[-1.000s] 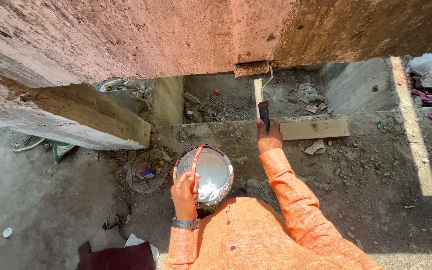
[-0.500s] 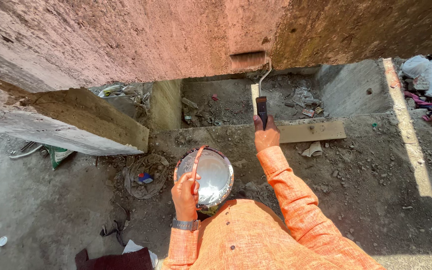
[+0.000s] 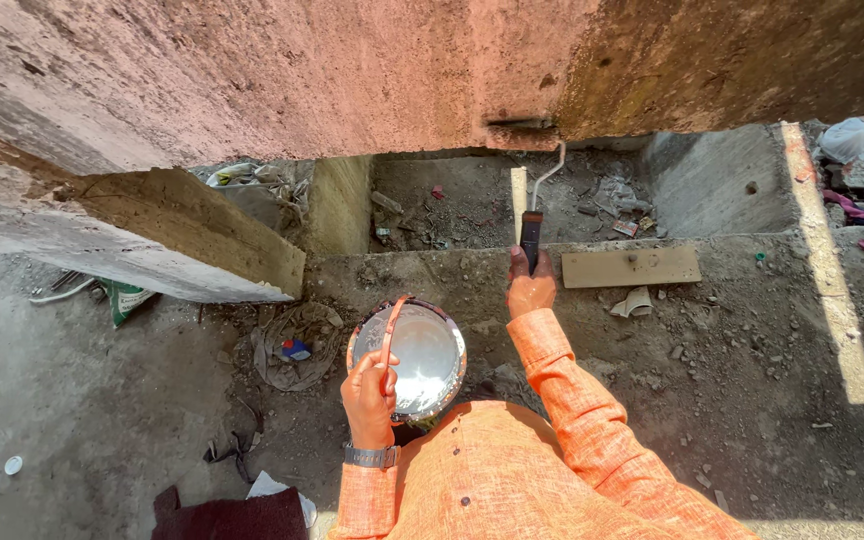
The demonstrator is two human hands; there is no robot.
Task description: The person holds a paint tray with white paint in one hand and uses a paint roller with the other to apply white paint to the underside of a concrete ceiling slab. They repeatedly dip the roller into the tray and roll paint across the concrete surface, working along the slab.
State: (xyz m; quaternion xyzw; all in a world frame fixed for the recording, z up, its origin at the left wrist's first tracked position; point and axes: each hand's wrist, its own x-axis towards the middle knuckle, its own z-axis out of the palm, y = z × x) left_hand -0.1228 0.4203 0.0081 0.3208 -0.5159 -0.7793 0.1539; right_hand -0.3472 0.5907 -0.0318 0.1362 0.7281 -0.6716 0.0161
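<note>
The step in hand appears to be rolling paint onto the pink plastered wall (image 3: 282, 70): the right hand (image 3: 531, 289) is closed fully around the dark grip of a paint roller with a bent wire frame (image 3: 532, 225), and the roller sleeve, directly ahead of that hand, meets the wall at the boundary between the pink area and the brownish, unpainted stretch to the right. The right arm, in an orange sleeve, is extended forward and nearly straight, wrist in line with the handle. The left hand (image 3: 370, 395) is held close to the body with the elbow bent; its fingers are curled shut around the thin orange bail handle of a round, shiny metal paint pail (image 3: 414, 360), which hangs just beside and slightly forward of that hand, against the orange shirt. A metal wristwatch sits on the left wrist. As a judgement, the next move calls for an even stroke along the colour boundary, with the pail kept level and within reach of the right hand for reloading; any tilt of the pail risks spillage. Far below both hands lies the rubble-strewn ground (image 3: 752, 400); a flat wooden plank (image 3: 632, 266) lies to the right of the right hand, and a crumpled sack with a blue object (image 3: 292, 345) lies to the left of the left hand. A concrete ledge (image 3: 152, 230) projects further left.
</note>
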